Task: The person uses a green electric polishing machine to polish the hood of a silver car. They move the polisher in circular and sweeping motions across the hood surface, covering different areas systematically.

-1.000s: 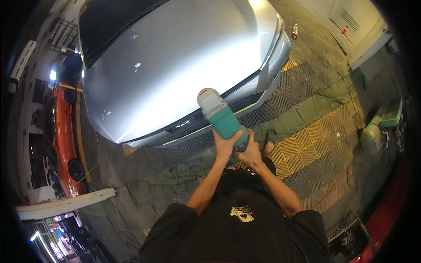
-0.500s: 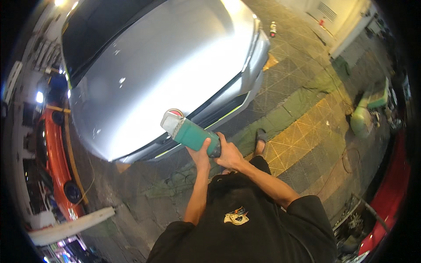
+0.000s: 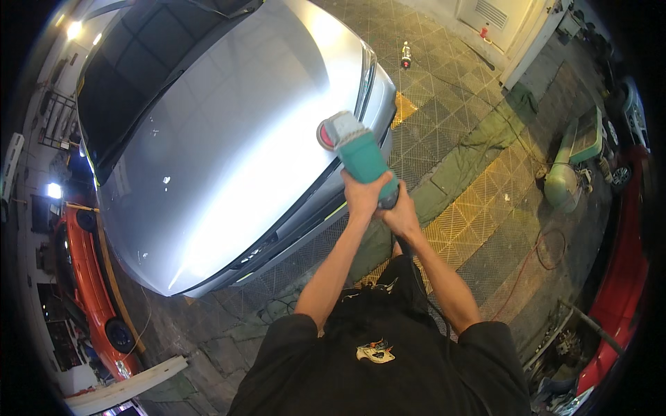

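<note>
Both my hands grip a teal polisher (image 3: 365, 159) with a grey head and a round, red-edged pad. My left hand (image 3: 362, 196) wraps its body from the left side. Behind it, my right hand (image 3: 402, 213) closes round the dark rear end, where a cord runs down beside my shirt. Under the polisher's head lies the front right part of a silver car's hood (image 3: 229, 166). The pad is partly hidden, and I cannot tell whether it touches the paint. A few small whitish spots show on the hood's left half.
A bottle (image 3: 406, 54) stands on the grid-tiled floor beyond the car. Green cloth (image 3: 465, 166) stretches across the tiles. To the right are a green tank-like machine (image 3: 572, 166), a red hose (image 3: 551, 249) and a red car (image 3: 621, 298). An orange car (image 3: 90, 277) is at left.
My hands and the polisher have moved right and farther forward along the hood, and the tool's head has swung round. The whole view has shifted too.
</note>
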Tool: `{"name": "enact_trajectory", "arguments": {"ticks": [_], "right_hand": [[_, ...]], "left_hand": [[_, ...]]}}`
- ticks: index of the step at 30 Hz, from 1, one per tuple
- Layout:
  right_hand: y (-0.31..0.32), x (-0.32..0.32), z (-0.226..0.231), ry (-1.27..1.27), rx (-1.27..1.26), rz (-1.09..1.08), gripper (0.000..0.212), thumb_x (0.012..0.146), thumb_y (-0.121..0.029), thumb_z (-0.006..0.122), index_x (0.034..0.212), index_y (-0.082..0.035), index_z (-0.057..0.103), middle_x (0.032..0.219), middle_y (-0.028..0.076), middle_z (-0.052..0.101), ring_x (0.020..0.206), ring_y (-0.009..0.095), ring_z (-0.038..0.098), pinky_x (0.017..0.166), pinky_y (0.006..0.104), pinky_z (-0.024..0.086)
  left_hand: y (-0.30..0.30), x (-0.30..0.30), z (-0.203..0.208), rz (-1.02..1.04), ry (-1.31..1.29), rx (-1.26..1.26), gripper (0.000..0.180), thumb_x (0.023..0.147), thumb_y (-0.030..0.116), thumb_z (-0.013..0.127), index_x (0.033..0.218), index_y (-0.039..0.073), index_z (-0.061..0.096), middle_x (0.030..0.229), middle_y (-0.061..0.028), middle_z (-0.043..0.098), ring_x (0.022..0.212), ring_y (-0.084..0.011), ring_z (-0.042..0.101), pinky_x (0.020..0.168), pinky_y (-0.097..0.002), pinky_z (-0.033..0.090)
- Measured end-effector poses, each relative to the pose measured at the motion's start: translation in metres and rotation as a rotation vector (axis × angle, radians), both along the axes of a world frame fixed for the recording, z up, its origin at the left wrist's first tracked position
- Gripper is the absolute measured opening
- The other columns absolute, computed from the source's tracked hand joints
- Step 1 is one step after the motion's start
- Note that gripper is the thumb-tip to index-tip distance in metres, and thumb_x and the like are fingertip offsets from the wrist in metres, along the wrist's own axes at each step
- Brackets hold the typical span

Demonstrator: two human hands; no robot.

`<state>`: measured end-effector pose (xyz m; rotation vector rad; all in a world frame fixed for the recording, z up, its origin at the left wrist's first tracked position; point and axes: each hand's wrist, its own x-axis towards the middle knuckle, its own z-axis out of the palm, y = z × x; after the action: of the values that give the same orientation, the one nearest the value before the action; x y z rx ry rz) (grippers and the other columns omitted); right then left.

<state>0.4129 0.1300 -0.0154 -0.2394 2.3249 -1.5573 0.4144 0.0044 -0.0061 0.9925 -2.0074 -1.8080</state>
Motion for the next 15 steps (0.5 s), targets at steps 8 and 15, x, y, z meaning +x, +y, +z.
{"name": "enact_trajectory", "arguments": {"ticks": [8,15], "right_hand": [[-0.02,-0.003,0.007,-0.198,-0.211,-0.027,0.079,0.066,-0.009,0.082,0.134,0.002,0.044,0.098,0.017,0.068,0.074,0.021,0.068,0.063,0.0377,0.055],[-0.01,0.109,-0.017,-0.058,0.032,0.22,0.094,0.069,-0.015,0.088,0.147,-0.002,0.036,0.116,0.024,0.069,0.102,0.035,0.071,0.087,0.0429,0.057]], "left_hand": [[-0.011,-0.007,0.031,-0.017,-0.09,-0.205,0.097,0.065,0.039,0.093,0.13,-0.009,0.04,0.115,-0.033,0.068,0.108,-0.0458,0.069,0.092,-0.0486,0.056],[-0.014,0.135,-0.002,0.159,-0.049,-0.027,0.093,0.07,0.031,0.095,0.135,-0.006,0.039,0.125,-0.0216,0.062,0.114,-0.0326,0.064,0.099,-0.0431,0.052]]}}
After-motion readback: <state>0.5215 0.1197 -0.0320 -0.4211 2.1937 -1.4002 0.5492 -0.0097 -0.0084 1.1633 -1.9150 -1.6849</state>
